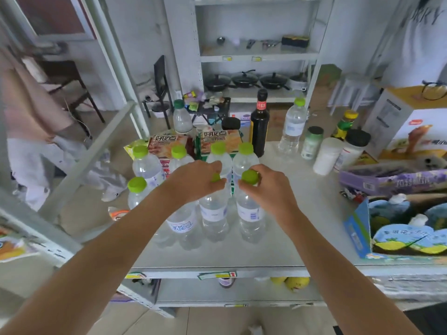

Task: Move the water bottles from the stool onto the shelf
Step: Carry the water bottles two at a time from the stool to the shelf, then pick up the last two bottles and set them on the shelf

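While I watch from the head camera, both hands sit on bottle tops.
Left hand (pixel 196 181): fingers wrapped over one bottle (pixel 214 211) at its green cap.
Right hand (pixel 267 187): gripping the neighbouring bottle (pixel 249 213) at its cap.
Bottles: upright on the shelf (pixel 302 213), clustered with other green-capped bottles (pixel 145 165).

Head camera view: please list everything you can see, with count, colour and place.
Clear plastic water bottles with green caps: at least nine, on the grey metal shelf, mostly left.
Dark sauce bottle: one, black, back centre.
Snack boxes: two, orange-brown, behind the bottles.
White jars: two, right of centre.
Blue carton: one, right edge.
Black pans: three, far rack.
Left hand: on a bottle's cap.
Right hand: on a bottle's cap.
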`<action>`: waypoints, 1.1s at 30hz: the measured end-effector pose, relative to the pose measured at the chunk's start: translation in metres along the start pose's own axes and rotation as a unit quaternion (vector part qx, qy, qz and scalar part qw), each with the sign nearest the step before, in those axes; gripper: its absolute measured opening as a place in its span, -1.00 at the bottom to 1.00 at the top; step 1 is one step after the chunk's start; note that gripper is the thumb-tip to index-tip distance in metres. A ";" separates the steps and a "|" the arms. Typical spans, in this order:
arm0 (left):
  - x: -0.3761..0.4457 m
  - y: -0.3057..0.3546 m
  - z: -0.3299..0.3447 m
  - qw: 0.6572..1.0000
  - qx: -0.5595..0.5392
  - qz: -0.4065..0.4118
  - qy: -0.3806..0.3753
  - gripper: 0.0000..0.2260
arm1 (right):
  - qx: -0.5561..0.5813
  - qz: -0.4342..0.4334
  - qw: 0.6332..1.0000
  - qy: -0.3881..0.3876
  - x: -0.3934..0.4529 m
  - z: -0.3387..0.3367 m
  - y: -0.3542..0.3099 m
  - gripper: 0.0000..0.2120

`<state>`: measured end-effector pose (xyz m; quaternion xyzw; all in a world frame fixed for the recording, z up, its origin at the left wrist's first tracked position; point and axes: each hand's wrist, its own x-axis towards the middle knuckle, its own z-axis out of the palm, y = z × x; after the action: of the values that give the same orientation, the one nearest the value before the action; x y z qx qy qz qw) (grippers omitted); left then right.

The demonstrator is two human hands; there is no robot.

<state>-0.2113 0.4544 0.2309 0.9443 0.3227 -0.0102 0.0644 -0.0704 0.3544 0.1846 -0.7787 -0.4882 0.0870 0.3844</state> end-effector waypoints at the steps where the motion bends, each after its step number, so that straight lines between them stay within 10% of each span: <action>1: 0.002 -0.002 -0.003 1.000 0.019 -0.004 -0.010 -0.70 | -0.007 0.000 1.000 0.008 0.001 0.000 0.001 -0.68; 9: 0.014 0.034 -0.029 0.979 0.180 -0.023 -0.091 -0.64 | 0.121 0.066 0.990 -0.011 -0.007 -0.001 0.012 -0.60; 17: 0.023 0.152 -0.016 0.952 0.162 0.258 0.036 -0.67 | 0.100 0.191 0.975 -0.048 -0.092 -0.006 0.060 -0.39; 25: 0.042 0.313 0.108 0.873 -0.079 0.427 -0.222 -0.88 | -0.021 0.522 0.849 0.082 -0.254 -0.100 0.201 -0.58; 33: 0.033 0.463 0.263 0.808 0.152 0.404 -0.400 -0.77 | -0.014 0.672 0.735 0.088 -0.411 -0.214 0.318 -0.52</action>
<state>0.1034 0.0781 0.0212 0.8996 -0.1483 -0.4085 0.0419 0.0506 -0.1683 0.0164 -0.9135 0.1976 0.2469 0.2560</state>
